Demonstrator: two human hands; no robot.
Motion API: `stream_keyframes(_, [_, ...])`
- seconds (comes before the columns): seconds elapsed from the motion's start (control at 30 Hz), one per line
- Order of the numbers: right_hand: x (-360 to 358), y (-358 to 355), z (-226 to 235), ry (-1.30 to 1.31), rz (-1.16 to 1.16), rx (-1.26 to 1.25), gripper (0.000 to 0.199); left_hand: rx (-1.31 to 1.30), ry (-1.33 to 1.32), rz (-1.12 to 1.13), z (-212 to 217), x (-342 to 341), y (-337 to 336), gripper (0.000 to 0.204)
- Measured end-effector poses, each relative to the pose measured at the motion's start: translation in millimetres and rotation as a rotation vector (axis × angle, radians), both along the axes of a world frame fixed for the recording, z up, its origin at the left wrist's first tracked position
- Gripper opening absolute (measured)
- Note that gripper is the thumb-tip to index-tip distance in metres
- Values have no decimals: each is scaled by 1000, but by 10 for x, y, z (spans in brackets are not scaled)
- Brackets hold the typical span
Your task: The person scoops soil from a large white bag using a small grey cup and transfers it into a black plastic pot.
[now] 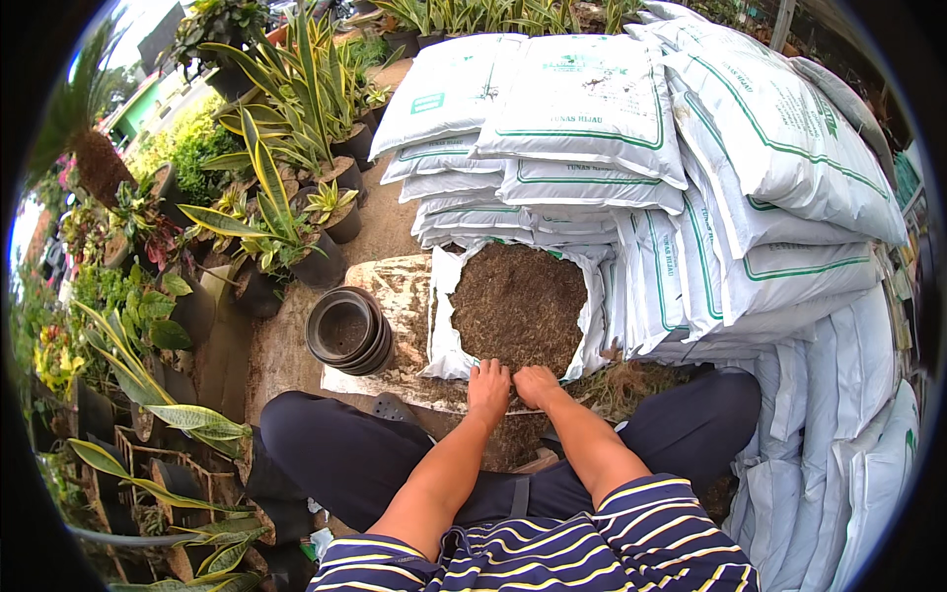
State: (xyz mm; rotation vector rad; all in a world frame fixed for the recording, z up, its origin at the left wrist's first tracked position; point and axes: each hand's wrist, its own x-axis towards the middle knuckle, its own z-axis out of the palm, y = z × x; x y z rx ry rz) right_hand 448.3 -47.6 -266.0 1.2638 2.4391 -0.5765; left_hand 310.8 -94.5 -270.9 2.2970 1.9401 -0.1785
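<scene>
An opened white sack (444, 326) full of dark brown potting soil (523, 306) lies in front of me, its torn plastic edge spread around the soil. My left hand (488, 391) is at the sack's near edge, fingers bent over the plastic and closed on it. Right beside it, almost touching, my right hand (536, 387) is curled closed on the same edge. The fingertips of the right hand are mostly hidden. To the left of the sack stands a stack of round black plant pots (347, 332), untouched.
White sacks with green print are piled high behind (582, 99) and to the right (789, 148). Potted variegated snake plants (266, 197) line the left side. My crossed legs (345, 454) flank the work spot. A soil-stained pale sheet (395, 286) lies under the pots.
</scene>
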Motion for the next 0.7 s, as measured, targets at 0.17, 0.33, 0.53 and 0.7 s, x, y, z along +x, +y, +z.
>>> stream_keyframes(0.17, [126,147,187,16,-76,-74,20,212,-55,-129,46,-17,-42,42])
stream_keyframes(0.33, [212,141,200,97,-100,-107,22,66,-63,-111,54,-93,75,35])
stream_keyframes(0.53, [231,49,58,191,-127,-34,17,-18,-77,-19,-52,-78,89,27])
stream_keyframes(0.7, [276,-55,17,179,-29,115,25,-43,-124,51,-63,-113,146,27])
